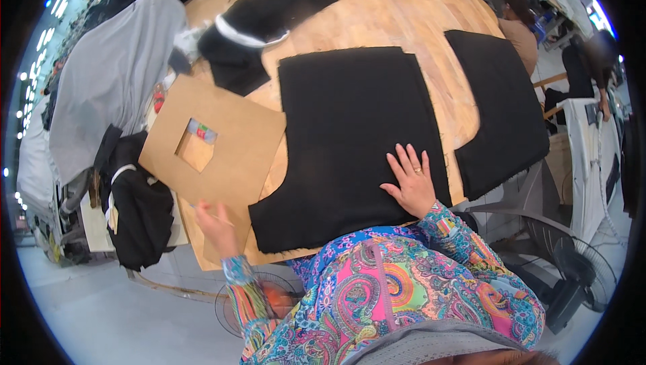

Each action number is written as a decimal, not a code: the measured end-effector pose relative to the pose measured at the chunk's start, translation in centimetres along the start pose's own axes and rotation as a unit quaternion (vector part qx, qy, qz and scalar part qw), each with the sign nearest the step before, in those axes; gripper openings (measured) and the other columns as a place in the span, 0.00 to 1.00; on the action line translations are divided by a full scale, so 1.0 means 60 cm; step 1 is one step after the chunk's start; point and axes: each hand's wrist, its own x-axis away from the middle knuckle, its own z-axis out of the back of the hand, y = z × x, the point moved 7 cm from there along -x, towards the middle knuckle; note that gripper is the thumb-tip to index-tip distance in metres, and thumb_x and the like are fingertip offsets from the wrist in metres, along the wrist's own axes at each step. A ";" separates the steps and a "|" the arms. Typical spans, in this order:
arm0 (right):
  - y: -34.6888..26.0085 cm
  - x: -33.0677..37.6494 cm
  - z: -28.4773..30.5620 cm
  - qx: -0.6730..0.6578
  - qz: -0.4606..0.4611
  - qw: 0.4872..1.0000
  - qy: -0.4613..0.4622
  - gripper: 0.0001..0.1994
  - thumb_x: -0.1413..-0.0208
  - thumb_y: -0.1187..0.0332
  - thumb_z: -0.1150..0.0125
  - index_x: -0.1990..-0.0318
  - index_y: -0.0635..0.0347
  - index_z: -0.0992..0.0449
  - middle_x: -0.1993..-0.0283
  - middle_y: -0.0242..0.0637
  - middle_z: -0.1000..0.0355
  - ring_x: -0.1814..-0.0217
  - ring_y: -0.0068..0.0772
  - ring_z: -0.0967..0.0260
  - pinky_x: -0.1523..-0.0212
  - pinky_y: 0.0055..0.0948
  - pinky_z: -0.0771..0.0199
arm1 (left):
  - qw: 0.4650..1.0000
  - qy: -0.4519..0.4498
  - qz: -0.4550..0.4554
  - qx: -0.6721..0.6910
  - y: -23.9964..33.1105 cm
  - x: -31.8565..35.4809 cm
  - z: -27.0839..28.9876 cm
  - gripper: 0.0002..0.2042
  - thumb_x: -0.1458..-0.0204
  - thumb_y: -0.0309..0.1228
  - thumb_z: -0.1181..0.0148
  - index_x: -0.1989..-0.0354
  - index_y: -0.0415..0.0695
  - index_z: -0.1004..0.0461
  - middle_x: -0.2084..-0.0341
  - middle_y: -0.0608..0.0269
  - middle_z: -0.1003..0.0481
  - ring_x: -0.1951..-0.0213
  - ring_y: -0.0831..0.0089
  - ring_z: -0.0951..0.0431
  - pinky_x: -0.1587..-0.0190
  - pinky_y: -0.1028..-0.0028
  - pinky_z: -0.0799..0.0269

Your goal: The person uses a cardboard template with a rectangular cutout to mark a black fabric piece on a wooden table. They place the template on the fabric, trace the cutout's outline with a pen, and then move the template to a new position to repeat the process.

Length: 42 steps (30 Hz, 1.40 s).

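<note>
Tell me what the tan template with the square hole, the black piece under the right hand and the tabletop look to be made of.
Template: probably cardboard, flat, stiff, matte tan. Black piece: likely fabric, matte, slightly frayed edges. Tabletop: wood, jointed planks with visible grain, light sheen.

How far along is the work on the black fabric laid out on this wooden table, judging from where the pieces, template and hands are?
Done: a cut black panel lies apart at the table's right side. In hand: the right hand lies flat on the large black fabric piece; the left hand holds a thin stick-like marker beside the cardboard template. Left: the template is not yet on that piece; no marks are visible.
</note>
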 end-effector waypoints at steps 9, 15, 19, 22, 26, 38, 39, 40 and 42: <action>-0.080 -0.085 0.000 -0.026 0.064 0.998 -0.004 0.40 0.48 0.42 0.48 0.36 0.63 0.45 0.30 0.45 0.53 0.26 0.45 0.63 0.31 0.52 0.67 | 0.980 -0.001 0.196 -0.044 -0.159 -0.182 -0.014 0.26 0.59 0.40 0.29 0.60 0.36 0.35 0.63 0.40 0.28 0.57 0.45 0.28 0.54 0.59 0.33; -0.156 -0.181 -0.058 -0.010 0.114 0.993 0.000 0.43 0.48 0.36 0.54 0.36 0.65 0.44 0.30 0.45 0.53 0.26 0.42 0.63 0.30 0.49 0.67 | 0.963 -0.037 0.242 -0.110 -0.189 -0.205 -0.035 0.27 0.64 0.40 0.27 0.61 0.37 0.33 0.61 0.42 0.27 0.54 0.47 0.27 0.51 0.60 0.32; -0.177 -0.181 -0.085 -0.007 0.120 0.993 -0.004 0.42 0.48 0.36 0.55 0.36 0.62 0.43 0.30 0.44 0.51 0.26 0.41 0.61 0.31 0.53 0.68 | 0.969 0.021 0.238 -0.056 -0.235 -0.208 -0.029 0.24 0.65 0.34 0.27 0.63 0.37 0.33 0.65 0.44 0.26 0.57 0.50 0.26 0.53 0.61 0.31; -0.183 -0.179 -0.088 -0.019 0.122 0.992 -0.009 0.40 0.48 0.36 0.56 0.36 0.59 0.42 0.30 0.43 0.51 0.26 0.41 0.60 0.31 0.53 0.67 | 0.952 0.116 0.215 0.182 -0.276 -0.210 -0.018 0.16 0.60 0.23 0.32 0.65 0.37 0.33 0.69 0.60 0.30 0.67 0.70 0.29 0.62 0.72 0.31; -0.172 -0.175 -0.087 -0.029 0.117 0.993 0.007 0.37 0.47 0.38 0.56 0.36 0.53 0.41 0.31 0.43 0.51 0.27 0.44 0.60 0.31 0.54 0.67 | 0.969 0.161 0.041 0.184 -0.117 -0.226 0.074 0.08 0.49 0.22 0.41 0.67 0.39 0.35 0.73 0.65 0.32 0.71 0.76 0.32 0.67 0.77 0.32; -0.071 -0.140 0.024 -0.480 -0.015 0.875 0.065 0.34 0.46 0.56 0.39 0.35 0.60 0.45 0.31 0.52 0.54 0.27 0.48 0.61 0.31 0.41 0.57 | 0.876 0.278 -0.146 0.365 0.225 -0.186 0.418 0.07 0.45 0.22 0.44 0.62 0.37 0.36 0.63 0.54 0.27 0.62 0.69 0.26 0.58 0.71 0.26; -0.052 -0.125 0.041 -0.506 -0.031 0.860 0.058 0.35 0.47 0.60 0.38 0.34 0.60 0.46 0.30 0.49 0.55 0.26 0.43 0.61 0.31 0.36 0.57 | 0.879 0.251 -0.111 0.391 0.211 -0.203 0.407 0.07 0.46 0.21 0.44 0.61 0.38 0.35 0.63 0.55 0.27 0.62 0.70 0.26 0.57 0.70 0.26; -0.034 -0.109 0.053 -0.544 -0.046 0.836 0.047 0.36 0.46 0.60 0.39 0.33 0.58 0.49 0.29 0.46 0.55 0.26 0.40 0.61 0.32 0.38 0.56 | 0.885 0.218 -0.078 0.405 0.211 -0.211 0.385 0.07 0.45 0.22 0.45 0.61 0.38 0.35 0.63 0.55 0.27 0.62 0.70 0.26 0.56 0.71 0.26; -0.001 -0.070 0.047 -0.658 -0.097 0.745 0.040 0.36 0.44 0.61 0.41 0.32 0.56 0.52 0.30 0.42 0.54 0.27 0.37 0.58 0.33 0.37 0.52 | 0.892 0.151 -0.014 0.427 0.220 -0.225 0.320 0.06 0.45 0.23 0.45 0.62 0.38 0.34 0.63 0.56 0.27 0.61 0.71 0.26 0.55 0.72 0.28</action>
